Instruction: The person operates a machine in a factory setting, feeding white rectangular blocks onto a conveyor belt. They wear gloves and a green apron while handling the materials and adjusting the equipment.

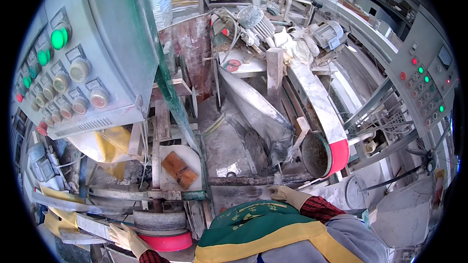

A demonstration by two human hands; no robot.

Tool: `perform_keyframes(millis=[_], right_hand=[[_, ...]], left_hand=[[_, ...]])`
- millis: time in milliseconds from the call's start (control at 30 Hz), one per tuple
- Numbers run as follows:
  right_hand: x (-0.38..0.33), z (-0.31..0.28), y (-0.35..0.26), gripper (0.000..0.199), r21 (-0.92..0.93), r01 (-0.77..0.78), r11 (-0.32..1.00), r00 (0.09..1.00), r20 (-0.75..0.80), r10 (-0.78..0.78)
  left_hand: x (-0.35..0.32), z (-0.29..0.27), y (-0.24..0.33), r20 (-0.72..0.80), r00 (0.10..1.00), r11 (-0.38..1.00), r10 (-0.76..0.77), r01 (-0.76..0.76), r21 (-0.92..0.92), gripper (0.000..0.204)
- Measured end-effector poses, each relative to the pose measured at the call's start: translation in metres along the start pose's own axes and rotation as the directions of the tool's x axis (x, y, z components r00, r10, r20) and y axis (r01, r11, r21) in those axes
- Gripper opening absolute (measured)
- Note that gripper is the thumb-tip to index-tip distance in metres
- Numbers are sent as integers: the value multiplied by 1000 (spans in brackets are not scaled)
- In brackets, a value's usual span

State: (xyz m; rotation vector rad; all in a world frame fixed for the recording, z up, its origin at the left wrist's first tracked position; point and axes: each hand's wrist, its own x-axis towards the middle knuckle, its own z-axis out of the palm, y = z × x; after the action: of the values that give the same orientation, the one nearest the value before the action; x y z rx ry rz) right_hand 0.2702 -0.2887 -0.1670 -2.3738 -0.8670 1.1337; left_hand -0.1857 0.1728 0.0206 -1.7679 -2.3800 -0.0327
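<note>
My left hand [126, 239], in a cream rubber glove, lies with spread fingers on the pale belt [93, 226] at the lower left. Beside it is a belt roller with a bright red band [167, 241]. My right hand [291, 196], gloved alike, is in front of my body, close to a dusty wooden beam [258, 180]. Its fingers point left and look loosely extended; their tips are partly hidden, and I see nothing in them. A green apron with yellow trim [253, 224] covers my front.
A grey control box [114, 83] with buttons looms at the left; another panel [424, 78] stands right. Ahead, a marbled belt [317, 97] with a red end rounds a drum [314, 155]. A brown wooden block [179, 169] lies on a pale plate. Dusty motors [256, 22] stand farther back.
</note>
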Motion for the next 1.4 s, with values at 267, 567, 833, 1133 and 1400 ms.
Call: perform_keyframes(millis=[267, 567, 833, 1133, 1400], right_hand=[[15, 4, 7, 51, -47, -34, 998, 999, 32, 36], [6, -5, -13, 52, -10, -36, 999, 997, 66, 37], [18, 23, -1, 56, -65, 41, 997, 993, 117, -33], [26, 40, 12, 53, 240, 222, 945, 975, -78, -209], [-3, -41, -92, 56, 977, 52, 209, 942, 22, -334]], left_hand=[[-8, -2, 2, -23, 1000, 998, -14, 12, -55, 53], [-10, 3, -1, -2, 1000, 992, 5, -6, -128, 54], [-60, 24, -24, -120, 980, 979, 157, -170, -112, 56], [-192, -40, 31, -97, 866, 836, 491, -499, -226, 57], [-276, -85, 184, -301, 368, 26, 880, -669, -743, 60]])
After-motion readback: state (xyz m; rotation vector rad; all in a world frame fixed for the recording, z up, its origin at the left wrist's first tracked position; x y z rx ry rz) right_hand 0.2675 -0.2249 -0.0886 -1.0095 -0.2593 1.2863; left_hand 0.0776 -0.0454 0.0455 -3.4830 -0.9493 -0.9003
